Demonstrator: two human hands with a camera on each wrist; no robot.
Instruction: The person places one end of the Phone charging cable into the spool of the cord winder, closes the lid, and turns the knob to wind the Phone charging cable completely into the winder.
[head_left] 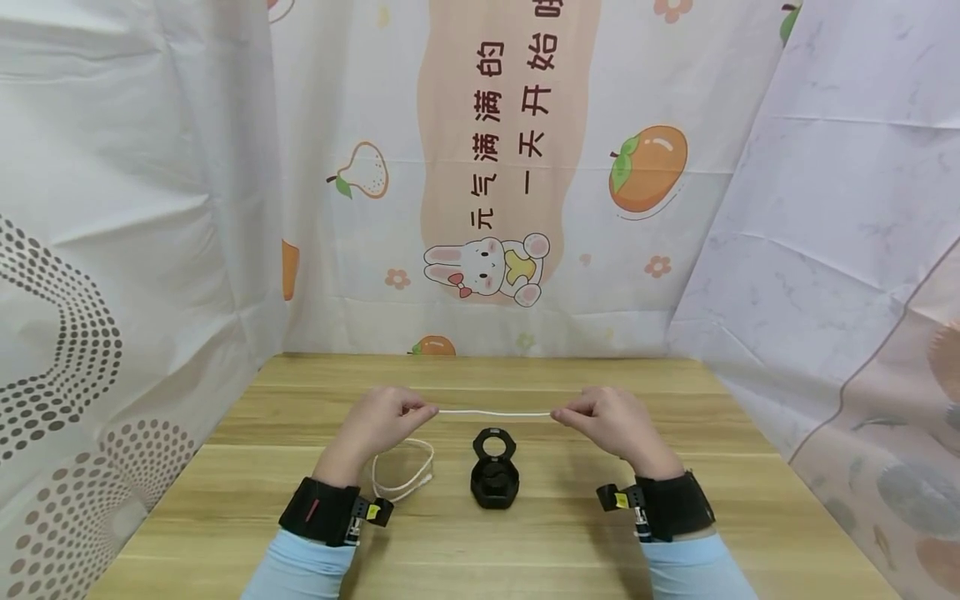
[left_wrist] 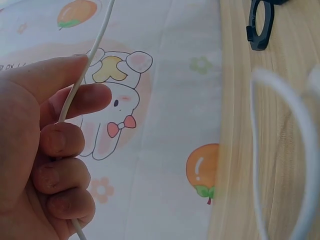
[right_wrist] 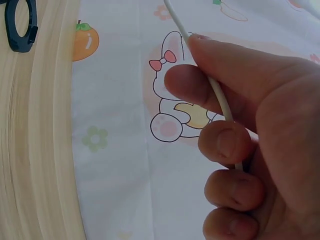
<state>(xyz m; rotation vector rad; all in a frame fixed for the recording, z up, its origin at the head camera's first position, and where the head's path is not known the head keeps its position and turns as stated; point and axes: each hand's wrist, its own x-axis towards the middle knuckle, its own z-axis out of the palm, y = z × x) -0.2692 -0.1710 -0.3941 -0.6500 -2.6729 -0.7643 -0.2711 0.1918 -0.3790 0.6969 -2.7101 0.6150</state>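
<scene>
A thin white cable point(head_left: 495, 413) runs nearly straight between my two hands, above the table. My left hand point(head_left: 386, 414) pinches it between thumb and index finger. In the left wrist view the other fingers curl round the cable point(left_wrist: 70, 102), which comes out below them. My right hand point(head_left: 609, 417) grips the cable point(right_wrist: 220, 97) the same way, thumb and index pinching and the rest curled. A loop of the cable point(head_left: 405, 492) hangs or lies beside my left wrist. Between my forearms stands a small black hexagonal case point(head_left: 495, 487), its ring-shaped lid point(head_left: 494, 431) raised.
The wooden table point(head_left: 540, 550) reaches back to a printed curtain point(head_left: 360, 250) with fruit and a rabbit on it. Further curtains hang along the left and right sides. Each wrist wears a black strap point(head_left: 678, 506) with a small camera.
</scene>
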